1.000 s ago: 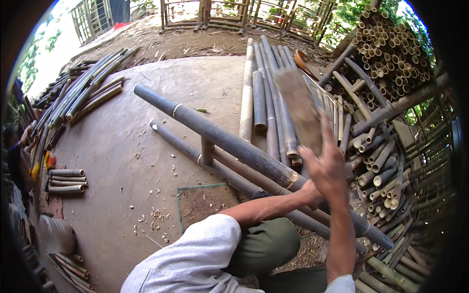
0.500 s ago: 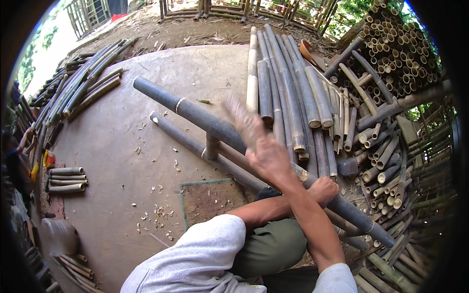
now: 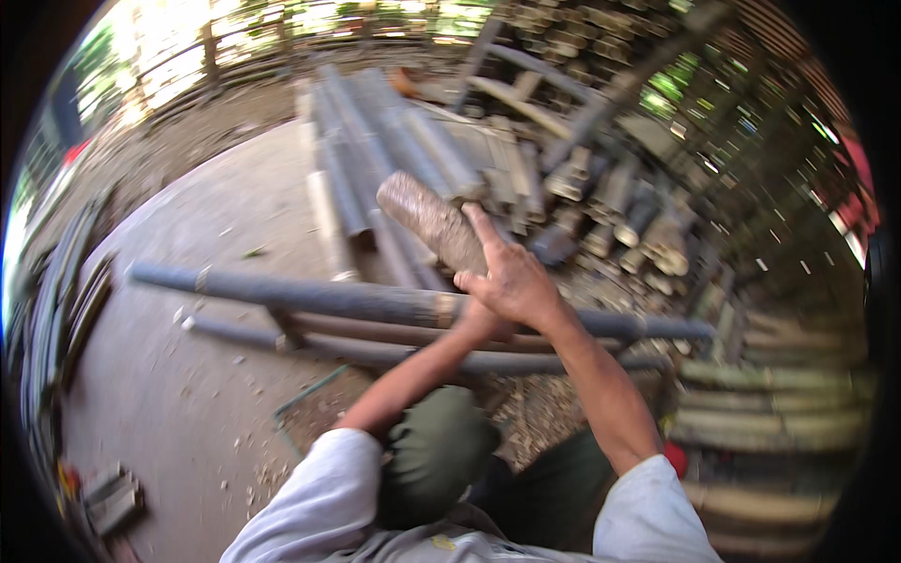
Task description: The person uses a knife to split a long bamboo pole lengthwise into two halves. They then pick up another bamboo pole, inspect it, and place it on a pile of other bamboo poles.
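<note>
My right hand point(image 3: 514, 281) grips a thick, worn brown-grey wooden club point(image 3: 432, 220), raised at a slant above a long dark bamboo pole point(image 3: 357, 300). My left hand point(image 3: 486, 322) is at the pole, beside a pale patch on it. The right hand and wrist partly cover the left hand, and its fingers are hidden. The pole lies crosswise before my knees as the top of a bamboo frame. Below it run a thinner brown pole point(image 3: 366, 330) and another dark pole point(image 3: 235, 335), with a short upright piece joining them near the left end.
Several bamboo lengths point(image 3: 347, 141) lie just beyond the frame, and cut pieces point(image 3: 610, 202) are heaped to the right. Stacked poles point(image 3: 770, 413) fill the right side, with more poles point(image 3: 52, 300) at the left edge. Shavings point(image 3: 535, 413) litter the ground by my knees.
The view has swung right, and the frame now lies nearly level across it. My left hand has come back from the pole's right part to beneath my right hand. The club is less blurred.
</note>
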The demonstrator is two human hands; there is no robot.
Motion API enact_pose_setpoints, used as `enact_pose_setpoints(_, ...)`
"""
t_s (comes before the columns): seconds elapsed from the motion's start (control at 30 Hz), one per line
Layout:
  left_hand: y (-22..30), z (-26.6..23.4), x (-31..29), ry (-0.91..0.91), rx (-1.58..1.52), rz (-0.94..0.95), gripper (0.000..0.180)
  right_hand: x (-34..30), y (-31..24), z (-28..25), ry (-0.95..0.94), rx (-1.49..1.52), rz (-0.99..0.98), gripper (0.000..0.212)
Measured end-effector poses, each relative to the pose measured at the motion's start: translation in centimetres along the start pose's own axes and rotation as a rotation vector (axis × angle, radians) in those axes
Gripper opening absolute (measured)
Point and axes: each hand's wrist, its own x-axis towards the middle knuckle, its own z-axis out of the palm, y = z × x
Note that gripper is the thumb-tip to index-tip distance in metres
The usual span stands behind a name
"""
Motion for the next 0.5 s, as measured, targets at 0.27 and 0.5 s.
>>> enact_pose_setpoints(0.27, 3.0, -2.7, -1.3, 0.026, 0.166, 0.034, 0.056, -19.6, 22.1, -7.4, 0.638, -0.161, 0.504, 0.092)
enact_pose_setpoints(0.5, 2.9, -2.9, -2.4, -0.007, 0.196, -0.006, 0.063, -32.8, 24.3, 2.6, 0.856, -0.061, 0.496, 0.088)
